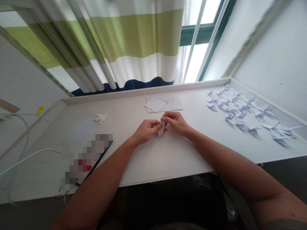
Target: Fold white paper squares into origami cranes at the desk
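Observation:
Between my two hands, over the middle of the white desk, is a small piece of folded white paper [161, 131], narrow and pointed at its lower end. My left hand [148, 129] pinches it from the left between thumb and fingers. From the right, my right hand [176, 122] grips its upper part, thumb and fingers closed on it. The fingers hide part of the folds. Just beyond my hands lie a square of white paper [153, 104] and a printed or written sheet [174, 102], the square partly on top.
Several folded paper cranes [242, 110] stand in rows on the desk's right side. At left are crumpled tissue [100, 118], pale paper [83, 127], a blurred-out flat device [90, 159] and white cables [28, 137]. A raised rim [144, 90] edges the desk [153, 169] before a curtain [136, 38].

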